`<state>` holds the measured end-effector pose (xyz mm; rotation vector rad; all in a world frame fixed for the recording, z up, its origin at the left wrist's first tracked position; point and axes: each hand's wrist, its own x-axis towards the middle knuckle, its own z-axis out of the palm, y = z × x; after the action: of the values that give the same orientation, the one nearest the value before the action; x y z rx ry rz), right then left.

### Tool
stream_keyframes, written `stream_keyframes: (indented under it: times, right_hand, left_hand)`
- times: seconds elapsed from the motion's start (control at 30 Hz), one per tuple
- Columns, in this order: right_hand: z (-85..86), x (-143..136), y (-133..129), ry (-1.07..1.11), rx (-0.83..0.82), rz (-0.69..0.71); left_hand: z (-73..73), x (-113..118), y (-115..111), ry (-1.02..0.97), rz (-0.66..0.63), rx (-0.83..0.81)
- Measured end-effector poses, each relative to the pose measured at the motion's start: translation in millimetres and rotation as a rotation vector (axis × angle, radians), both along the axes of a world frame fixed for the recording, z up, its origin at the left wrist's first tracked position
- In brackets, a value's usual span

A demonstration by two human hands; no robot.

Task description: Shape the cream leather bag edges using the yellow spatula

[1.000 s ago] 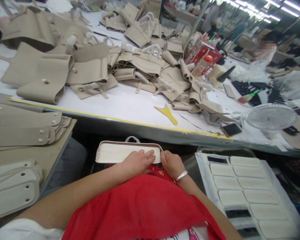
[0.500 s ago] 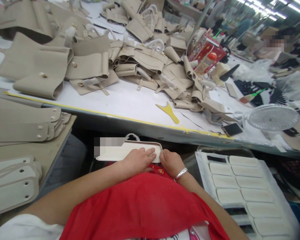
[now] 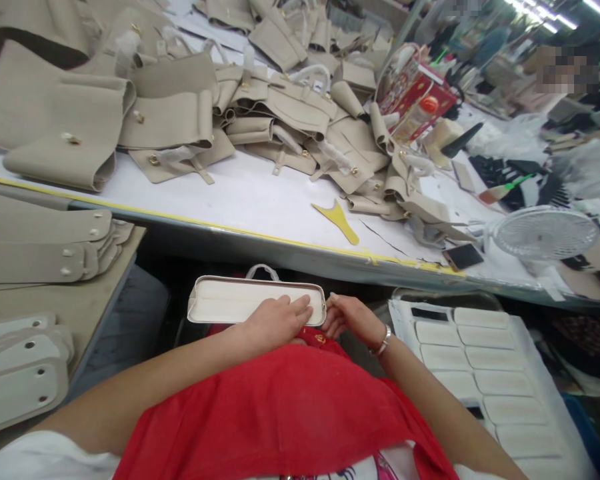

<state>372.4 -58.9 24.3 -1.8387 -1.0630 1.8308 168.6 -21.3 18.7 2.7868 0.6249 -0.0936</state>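
A white bag [image 3: 230,301] rests on its side over my lap, its long flat panel facing up and its looped handle [image 3: 263,270] at the far edge. My left hand [image 3: 283,321] lies over the right half of the panel and holds the bag, fingers towards its right end; the thumb is hidden. Just beyond that end is my right hand [image 3: 347,319], its fingers apart and slightly bent, the tips beside the bag's corner. Nothing shows between those fingers.
Beige bag pieces [image 3: 175,120] are heaped on the white table [image 3: 260,200], near a yellow tool [image 3: 337,222], a phone [image 3: 463,257] and a fan [image 3: 545,233]. Straps [image 3: 25,347] lie on a board at left. At right, a tray [image 3: 403,327] holds white pieces [image 3: 495,357]. A person is beyond.
My right hand has moved slightly right, off the bag's corner, and its fingers have spread. My left hand keeps its place on the bag. The camera view has shifted a little.
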Motion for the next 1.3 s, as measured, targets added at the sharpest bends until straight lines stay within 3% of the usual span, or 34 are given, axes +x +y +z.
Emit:
stream_keyframes:
  times: [0.1,0.23,0.33,0.57,0.67,0.73,0.8,0.87,0.93,0.97,1.03,1.13,1.2,1.3]
  right_hand:
    - [-14.7,11,-1,0.319,-0.06,-0.138]
    - [-30.9,14,0,0.433,-0.07,-0.198]
    - [-28.7,12,6,0.33,-0.127,-0.175]
    - [0.2,3,22,-0.019,-0.185,0.002]
    - [2.2,3,25,-0.059,-0.213,0.064]
    - [1.0,5,28,-0.028,-0.251,0.106]
    - [0.1,8,32,0.021,-0.301,0.124]
    - [0.0,11,35,0.058,-0.356,0.123]
    - [0.4,14,38,0.092,-0.412,0.111]
    - [0.7,15,39,0.111,-0.435,0.103]
    - [1.1,15,41,0.131,-0.466,0.086]
    - [0.9,16,43,0.124,-0.485,0.069]
    - [0.0,16,45,0.125,-0.514,0.063]
    - [-1.4,16,48,0.127,-0.557,0.06]
  left_hand:
    - [-1.0,-1,1,-0.005,0.0,0.024]
    - [-5.0,-1,1,-0.028,0.002,0.023]
    - [-6.8,-1,3,-0.029,-0.005,0.012]
    - [-0.3,5,4,-0.006,0.012,-0.01]
    - [3.2,-5,2,-0.11,-0.008,-0.045]
    - [6.7,-24,0,-0.292,0.048,-0.105]
    - [10.3,-53,-1,-0.557,0.247,-0.201]
    - [10.4,-90,2,-0.801,0.613,-0.296]
    - [3.3,-126,10,-0.894,1.019,-0.412]
    - [-3.0,-142,14,-0.876,1.137,-0.537]
    - [-18.6,-164,22,-0.767,1.197,-0.892]
    - [-37.3,-175,30,-0.69,1.108,-1.315]
    - [-40.4,-175,34,-0.667,1.065,-1.443]
    - [-33.3,-175,44,-0.498,1.036,-1.523]
